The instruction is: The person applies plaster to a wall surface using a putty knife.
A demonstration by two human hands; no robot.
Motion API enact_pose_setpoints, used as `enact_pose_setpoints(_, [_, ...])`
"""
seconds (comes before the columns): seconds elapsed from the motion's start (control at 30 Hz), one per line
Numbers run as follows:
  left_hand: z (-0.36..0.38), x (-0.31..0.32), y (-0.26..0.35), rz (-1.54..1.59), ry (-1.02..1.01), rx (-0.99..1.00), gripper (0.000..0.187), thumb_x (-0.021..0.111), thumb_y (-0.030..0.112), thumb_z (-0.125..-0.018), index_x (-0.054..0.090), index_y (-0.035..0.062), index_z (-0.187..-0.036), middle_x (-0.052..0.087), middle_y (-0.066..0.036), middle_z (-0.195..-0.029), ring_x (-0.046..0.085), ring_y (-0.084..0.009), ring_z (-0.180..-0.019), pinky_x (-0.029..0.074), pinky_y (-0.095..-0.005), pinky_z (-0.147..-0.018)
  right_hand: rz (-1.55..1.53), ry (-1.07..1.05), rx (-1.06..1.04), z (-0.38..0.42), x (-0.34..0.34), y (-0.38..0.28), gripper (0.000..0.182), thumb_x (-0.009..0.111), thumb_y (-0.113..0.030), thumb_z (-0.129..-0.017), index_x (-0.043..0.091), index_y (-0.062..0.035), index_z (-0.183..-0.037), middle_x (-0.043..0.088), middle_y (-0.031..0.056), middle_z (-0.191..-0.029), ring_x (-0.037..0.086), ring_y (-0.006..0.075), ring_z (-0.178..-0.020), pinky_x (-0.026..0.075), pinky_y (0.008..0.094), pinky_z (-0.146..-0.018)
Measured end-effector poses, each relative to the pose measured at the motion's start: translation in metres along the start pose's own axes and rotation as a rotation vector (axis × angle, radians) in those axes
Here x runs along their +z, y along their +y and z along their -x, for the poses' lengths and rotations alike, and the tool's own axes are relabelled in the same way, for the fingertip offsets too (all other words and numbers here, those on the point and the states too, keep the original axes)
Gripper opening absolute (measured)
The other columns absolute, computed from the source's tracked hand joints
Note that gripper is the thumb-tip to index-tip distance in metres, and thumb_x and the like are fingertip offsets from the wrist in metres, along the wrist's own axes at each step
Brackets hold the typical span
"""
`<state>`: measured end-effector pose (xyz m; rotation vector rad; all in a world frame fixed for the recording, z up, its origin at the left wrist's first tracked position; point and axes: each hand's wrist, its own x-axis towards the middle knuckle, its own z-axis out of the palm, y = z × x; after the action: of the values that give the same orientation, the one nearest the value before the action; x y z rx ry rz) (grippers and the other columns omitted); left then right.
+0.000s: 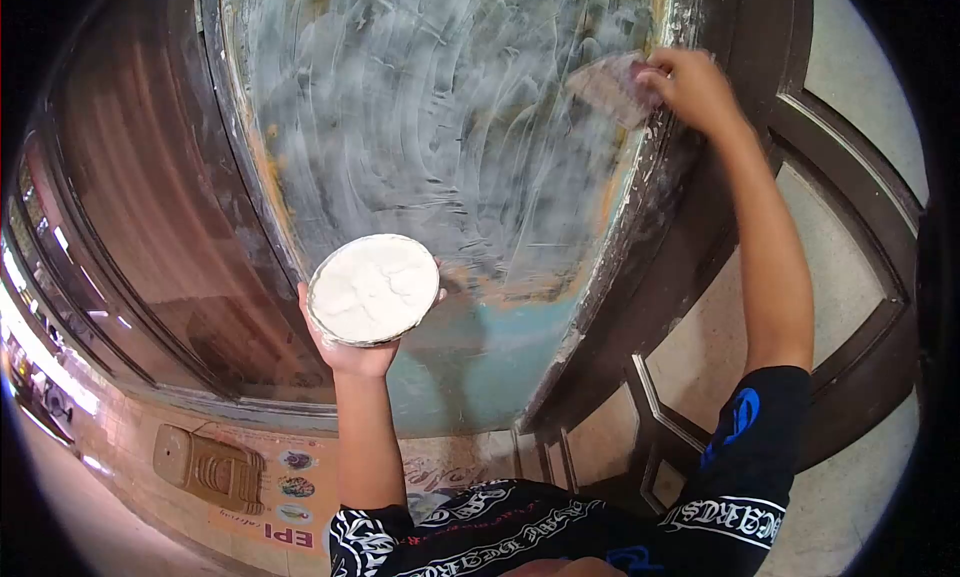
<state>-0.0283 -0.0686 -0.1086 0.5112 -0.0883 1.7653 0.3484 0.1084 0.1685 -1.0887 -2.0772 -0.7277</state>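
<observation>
My left hand [350,349] holds a round dish of white paste [373,289] from below, its fingers wrapped round the rim. At the upper right my right hand [680,85] pinches a thin, flat scraper [608,89], slightly blurred, against or close to the panel's right edge. Behind both hands is a blue-green panel [430,127] covered in streaky, pale smears, with its lower part [450,367] smoother. I cannot make out whether the scraper touches the surface.
Dark frames [700,217] with pale panels flank the right side. Brown glossy panes [150,177] stand at the left. Below, a brown plastic stool [208,470] and a printed banner [300,502] lie near the tiled floor [120,437].
</observation>
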Motion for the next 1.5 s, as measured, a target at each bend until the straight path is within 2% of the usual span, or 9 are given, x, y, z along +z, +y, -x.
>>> enact_pose_setpoints(0.17, [0.003, 0.007, 0.003, 0.313, -0.126, -0.107, 0.093, 0.04, 0.074, -0.09, 0.029, 0.0064, -0.154, 0.029, -0.023, -0.158, 0.03, -0.0555, -0.14, 0.022, -0.0846, -0.103, -0.151, -0.101, -0.14, 0.01, -0.012, -0.006, 0.025, 0.078, -0.025, -0.082, 0.071, -0.0045, -0.094, 0.069, 0.018, -0.084, 0.068, 0.0341, -0.08, 0.051, 0.0416, -0.071])
enact_pose_setpoints(0.33, [0.007, 0.005, -0.002, 0.349, -0.092, -0.108, 0.094, 0.039, 0.074, -0.09, 0.032, 0.0047, -0.153, 0.031, -0.025, -0.157, 0.032, -0.0567, -0.138, 0.023, -0.0856, -0.101, 0.078, -0.662, -0.169, 0.1, 0.094, -0.066, 0.023, 0.077, -0.029, -0.081, 0.072, -0.0123, -0.096, 0.071, 0.013, -0.094, 0.069, 0.0352, -0.095, 0.055, 0.049, -0.077])
enact_pose_setpoints(0.7, [0.0, 0.001, -0.009, 0.134, 0.057, -0.002, 0.088, 0.042, 0.068, -0.093, 0.032, 0.0036, -0.153, 0.031, -0.023, -0.158, 0.03, -0.0539, -0.141, 0.021, -0.0831, -0.105, 0.225, 0.082, -0.032, -0.039, -0.038, -0.006, 0.019, 0.073, -0.023, -0.084, 0.071, -0.0095, -0.097, 0.07, 0.0125, -0.089, 0.067, 0.0353, -0.086, 0.052, 0.0444, -0.073])
enact_pose_setpoints(0.83, [0.006, -0.008, -0.002, -0.021, -0.034, -0.01, 0.085, 0.041, 0.071, -0.092, 0.042, 0.0075, -0.148, 0.041, -0.019, -0.153, 0.041, -0.0474, -0.137, 0.034, -0.0664, -0.111, 0.255, -0.013, -0.002, -0.062, -0.076, 0.005, 0.021, 0.076, -0.019, -0.083, 0.069, -0.0018, -0.093, 0.069, 0.0158, -0.083, 0.063, 0.0356, -0.079, 0.05, 0.0425, -0.072])
enact_pose_setpoints(0.9, [0.006, 0.001, -0.003, -0.008, -0.228, -0.07, 0.086, 0.041, 0.072, -0.092, 0.042, 0.0069, -0.148, 0.041, -0.02, -0.153, 0.041, -0.0485, -0.136, 0.034, -0.0687, -0.11, -0.034, -0.114, -0.138, -0.042, -0.057, -0.005, 0.022, 0.077, -0.019, -0.082, 0.068, -0.0016, -0.091, 0.068, 0.0168, -0.082, 0.065, 0.0361, -0.082, 0.05, 0.044, -0.073])
enact_pose_setpoints(1.03, [0.004, -0.006, -0.003, -0.028, 0.079, 0.028, 0.088, 0.038, 0.073, -0.092, 0.041, 0.0067, -0.148, 0.041, -0.019, -0.153, 0.041, -0.0509, -0.135, 0.03, -0.0766, -0.107, 0.132, -0.406, -0.154, 0.009, 0.012, -0.053, 0.019, 0.078, -0.022, -0.08, 0.071, -0.0077, -0.091, 0.071, 0.0153, -0.088, 0.068, 0.0354, -0.09, 0.053, 0.0468, -0.077])
enact_pose_setpoints(1.3, [0.005, 0.005, -0.01, -0.043, -0.061, -0.038, 0.088, 0.037, 0.074, -0.091, 0.04, 0.0083, -0.149, 0.041, -0.018, -0.152, 0.041, -0.0518, -0.134, 0.03, -0.0828, -0.1, 0.229, 0.014, 0.051, -0.098, -0.065, 0.011, 0.021, 0.073, -0.026, -0.086, 0.075, -0.0187, -0.106, 0.073, 0.0093, -0.098, 0.069, 0.0303, -0.095, 0.053, 0.0422, -0.08])
enact_pose_setpoints(1.43, [0.009, -0.006, 0.001, 0.156, 0.111, 0.02, 0.088, 0.038, 0.074, -0.091, 0.039, 0.0089, -0.15, 0.042, -0.017, -0.153, 0.043, -0.0489, -0.134, 0.033, -0.0773, -0.104, -0.255, 0.127, 0.146, -0.107, -0.114, 0.006, 0.015, 0.077, -0.008, -0.084, 0.072, 0.0054, -0.088, 0.072, 0.0143, -0.072, 0.069, 0.0171, -0.067, 0.052, 0.0358, -0.06])
enact_pose_setpoints(1.5, [0.012, -0.006, 0.004, -0.04, 0.027, 0.028, 0.087, 0.038, 0.073, -0.091, 0.039, 0.0089, -0.15, 0.041, -0.017, -0.153, 0.042, -0.0484, -0.135, 0.032, -0.079, -0.103, -0.151, 0.084, 0.115, -0.102, -0.115, -0.002, 0.013, 0.07, 0.001, -0.082, 0.07, 0.0077, -0.094, 0.072, 0.0212, -0.079, 0.071, 0.0237, -0.073, 0.054, 0.0382, -0.065])
